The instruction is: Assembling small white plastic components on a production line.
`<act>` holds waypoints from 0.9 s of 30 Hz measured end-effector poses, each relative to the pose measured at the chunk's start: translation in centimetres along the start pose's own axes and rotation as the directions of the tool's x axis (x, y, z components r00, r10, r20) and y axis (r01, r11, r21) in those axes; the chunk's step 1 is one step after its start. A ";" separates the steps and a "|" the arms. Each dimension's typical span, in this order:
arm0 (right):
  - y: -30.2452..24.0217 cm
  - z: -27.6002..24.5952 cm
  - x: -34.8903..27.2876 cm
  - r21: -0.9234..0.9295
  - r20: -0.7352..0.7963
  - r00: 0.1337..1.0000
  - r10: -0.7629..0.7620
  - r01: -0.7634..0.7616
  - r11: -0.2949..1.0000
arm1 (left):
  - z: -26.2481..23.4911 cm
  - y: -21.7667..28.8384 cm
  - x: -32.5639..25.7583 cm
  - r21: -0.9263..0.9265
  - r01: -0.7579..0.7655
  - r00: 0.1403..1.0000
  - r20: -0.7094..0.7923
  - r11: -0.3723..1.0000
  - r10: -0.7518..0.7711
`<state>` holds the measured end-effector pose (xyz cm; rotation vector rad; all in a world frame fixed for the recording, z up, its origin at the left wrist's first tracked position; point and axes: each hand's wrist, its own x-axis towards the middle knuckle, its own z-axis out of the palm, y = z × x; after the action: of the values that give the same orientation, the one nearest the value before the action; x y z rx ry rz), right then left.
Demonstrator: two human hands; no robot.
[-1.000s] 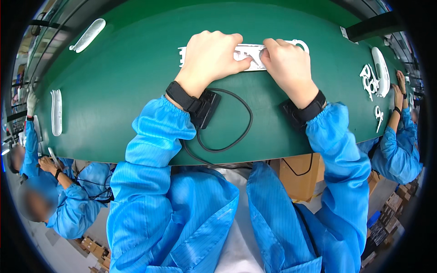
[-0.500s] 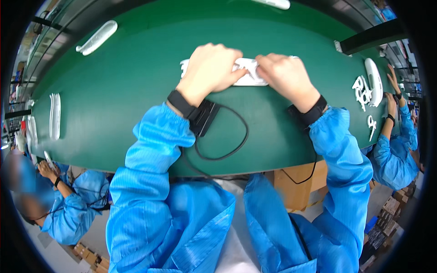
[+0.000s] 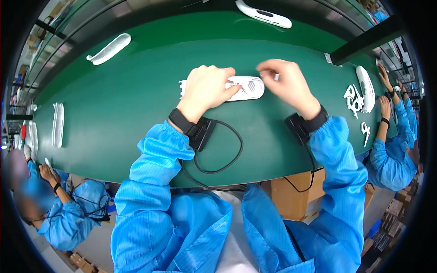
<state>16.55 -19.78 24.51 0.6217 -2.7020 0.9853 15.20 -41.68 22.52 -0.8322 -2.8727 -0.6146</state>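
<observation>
Casing (image 3: 253, 91) lies under left hand (image 3: 205, 87), right hand (image 3: 288, 83) near.

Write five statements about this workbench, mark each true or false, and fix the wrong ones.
1. The left hand is on a white plastic part. True.
2. The tabletop is red. False: it is green.
3. A black cable makes a loop between the forearms. True.
4. The right hand lies on that cable. False: it is near the right end of the white plastic part.
5. A cardboard box shows below the table's near edge. True.
</observation>
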 end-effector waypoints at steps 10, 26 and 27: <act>-1.6 1.2 -2.8 -0.106 0.010 0.971 0.241 -0.238 0.965 | 0.5 -0.3 -0.9 0.024 -0.023 0.997 -0.077 0.999 0.024; 1.9 2.1 2.1 -0.437 0.291 0.719 -0.631 0.687 0.581 | -0.4 -0.7 0.2 -0.046 0.050 0.998 0.033 0.998 -0.048; 1.9 2.1 2.1 -0.433 0.293 0.720 -0.629 0.687 0.584 | -0.4 -0.7 0.3 -0.049 0.053 0.998 0.038 0.997 -0.051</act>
<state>13.75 -20.48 22.56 1.4301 -2.2921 0.0125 14.53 -42.28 22.72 -0.7859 -2.9318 -0.6862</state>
